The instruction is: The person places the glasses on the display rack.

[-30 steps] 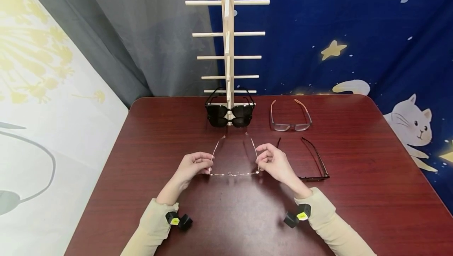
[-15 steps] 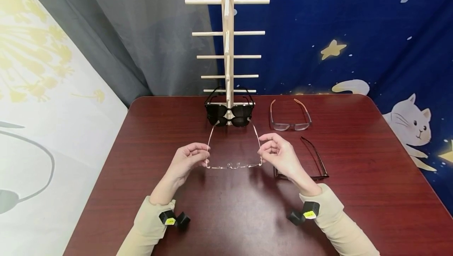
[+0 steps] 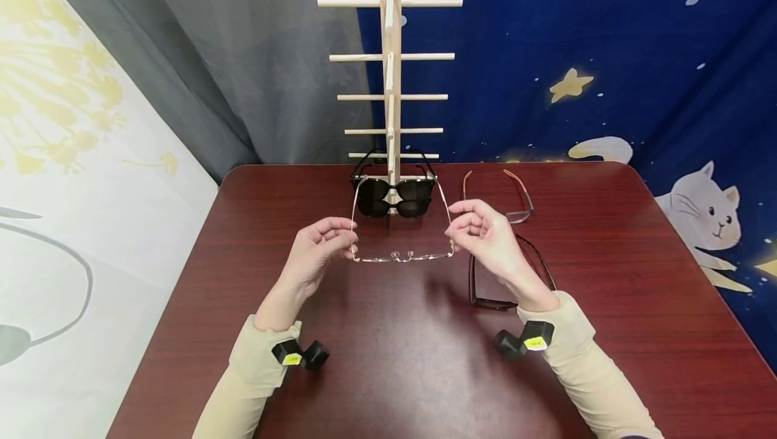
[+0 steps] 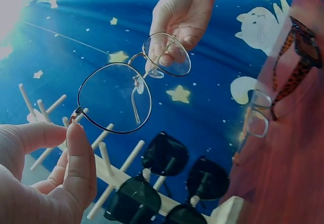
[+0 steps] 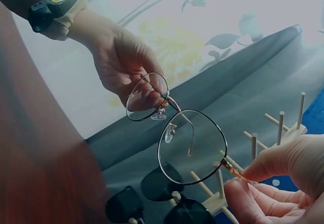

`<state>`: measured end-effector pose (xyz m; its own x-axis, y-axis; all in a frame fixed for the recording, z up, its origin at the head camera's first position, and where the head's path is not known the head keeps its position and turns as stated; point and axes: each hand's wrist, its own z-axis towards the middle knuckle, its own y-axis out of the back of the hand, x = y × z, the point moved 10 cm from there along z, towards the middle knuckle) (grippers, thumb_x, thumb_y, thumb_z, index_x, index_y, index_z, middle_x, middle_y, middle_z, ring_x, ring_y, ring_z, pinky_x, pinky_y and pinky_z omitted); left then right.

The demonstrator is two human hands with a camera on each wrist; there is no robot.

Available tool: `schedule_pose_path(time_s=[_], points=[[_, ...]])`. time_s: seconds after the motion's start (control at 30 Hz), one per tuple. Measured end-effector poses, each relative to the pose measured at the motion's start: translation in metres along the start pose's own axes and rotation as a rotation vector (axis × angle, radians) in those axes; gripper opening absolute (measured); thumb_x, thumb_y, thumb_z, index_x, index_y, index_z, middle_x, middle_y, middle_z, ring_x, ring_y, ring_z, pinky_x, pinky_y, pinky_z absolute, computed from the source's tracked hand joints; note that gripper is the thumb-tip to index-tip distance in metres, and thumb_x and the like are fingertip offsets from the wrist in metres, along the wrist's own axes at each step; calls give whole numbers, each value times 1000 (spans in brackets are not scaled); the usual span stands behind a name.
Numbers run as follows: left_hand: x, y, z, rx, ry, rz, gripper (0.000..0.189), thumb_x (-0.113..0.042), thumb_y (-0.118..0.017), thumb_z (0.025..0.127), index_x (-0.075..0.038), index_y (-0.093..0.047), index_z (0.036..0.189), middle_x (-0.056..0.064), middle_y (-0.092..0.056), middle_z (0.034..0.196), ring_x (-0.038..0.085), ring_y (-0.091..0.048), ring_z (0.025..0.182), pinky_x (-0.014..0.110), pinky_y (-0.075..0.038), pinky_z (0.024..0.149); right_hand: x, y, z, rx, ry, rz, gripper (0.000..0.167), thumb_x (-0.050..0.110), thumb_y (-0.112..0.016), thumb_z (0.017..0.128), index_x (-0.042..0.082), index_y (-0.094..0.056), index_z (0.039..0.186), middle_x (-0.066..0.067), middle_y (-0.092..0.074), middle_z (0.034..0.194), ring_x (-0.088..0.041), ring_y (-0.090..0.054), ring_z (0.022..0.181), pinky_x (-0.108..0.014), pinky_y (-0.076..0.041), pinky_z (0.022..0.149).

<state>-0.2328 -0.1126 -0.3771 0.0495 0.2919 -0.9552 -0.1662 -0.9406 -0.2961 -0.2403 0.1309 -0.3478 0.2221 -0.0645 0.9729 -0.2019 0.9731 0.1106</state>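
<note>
A pair of thin metal-framed eyeglasses (image 3: 376, 260) with round clear lenses (image 4: 115, 97) is held up over the table, temples spread and pointing toward the rack. My left hand (image 3: 312, 250) pinches the left temple near its hinge between thumb and fingers. At the other hinge, my right hand (image 3: 488, 240) pinches the right temple the same way, as the right wrist view shows. Beyond the glasses stands a wooden display rack (image 3: 391, 27) with several rows of pegs. Two pairs of black sunglasses (image 3: 415, 191) hang on its lowest rows; the temple tips overlap them in the head view.
Right of the rack lie grey-framed glasses (image 3: 519, 216) with orange temples, partly hidden by my right hand. Nearer, tortoiseshell dark-lensed glasses (image 4: 307, 47) lie under my right forearm. A dark red table (image 3: 388, 371) carries everything; curtains (image 3: 546, 34) hang behind it.
Both hands have lifted the eyeglasses and carried them forward toward the rack. The temple tips now overlap the sunglasses in the head view. The other glasses have stayed put.
</note>
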Motion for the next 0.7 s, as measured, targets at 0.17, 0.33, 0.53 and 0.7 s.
schedule_pose_path(time_s=[0.17, 0.33, 0.53, 0.7], points=[[-11, -2, 10, -9, 1, -57, 26, 15, -52, 85, -7, -65, 90, 2, -66, 73, 10, -61, 61, 20, -53, 58, 7, 3, 16, 14, 8, 82, 34, -14, -59, 82, -16, -47, 114, -1, -64, 76, -8, -60, 61, -22, -54, 59], [-17, -2, 23, -30, 25, -128, 27, 13, -51, 87, -8, -67, 88, 3, -67, 74, 10, -62, 61, 18, -54, 58, 14, 6, 31, 7, 3, 99, 34, -15, -57, 82, -16, -46, 115, 2, -64, 75, -8, -60, 61, -21, -54, 59], [-21, 1, 40, -66, 58, -192, 28, 12, -51, 88, -9, -69, 86, 3, -66, 73, 10, -62, 60, 17, -53, 57, 18, 9, 49, -3, -8, 99, 34, -13, -57, 84, -15, -47, 116, 5, -65, 73, -7, -60, 60, -19, -54, 58], [-27, 1, 54, -86, 75, -230, 27, 11, -51, 89, -8, -70, 86, 3, -66, 74, 10, -62, 59, 17, -53, 56, 21, 11, 65, -18, -15, 98, 31, -12, -55, 84, -16, -46, 114, 5, -65, 72, -7, -61, 61, -20, -54, 60]])
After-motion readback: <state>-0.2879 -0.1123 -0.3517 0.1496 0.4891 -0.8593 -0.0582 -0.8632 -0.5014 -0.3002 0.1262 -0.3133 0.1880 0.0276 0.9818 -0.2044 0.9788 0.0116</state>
